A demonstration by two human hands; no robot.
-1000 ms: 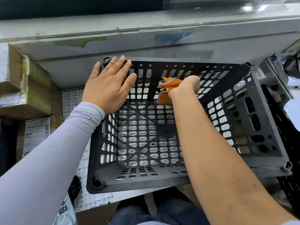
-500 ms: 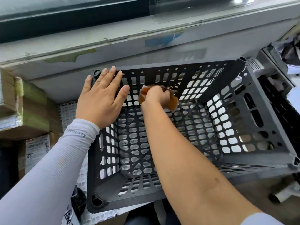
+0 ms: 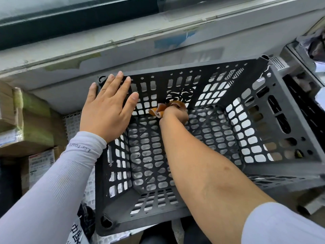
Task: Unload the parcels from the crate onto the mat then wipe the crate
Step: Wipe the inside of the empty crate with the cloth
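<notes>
Down inside the dark grey perforated crate [image 3: 260, 131], the right hand [image 3: 175, 114] clenches a crumpled orange cloth [image 3: 164, 108] and holds it low against the far wall, near where that wall meets the floor of the crate; the bare right forearm reaches in from the near rim. Nothing lies on the slotted floor. The left hand [image 3: 107, 110] lies flat with fingers straight and spread across the far left corner of the crate, palm on the rim and fingertips pointing toward the far wall, gripping nothing; its arm wears a pale grey sleeve [image 3: 58, 180] with small lettering near the cuff. The crate sits on a white mesh mat [image 3: 73, 123], which shows past its left side and near edge. To the left, cardboard parcels [image 3: 29, 127] are stacked beside the crate, some with printed labels and one banded with greenish tape. Behind the crate runs a worn white ledge [image 3: 123, 50] with patches of peeling tape.
</notes>
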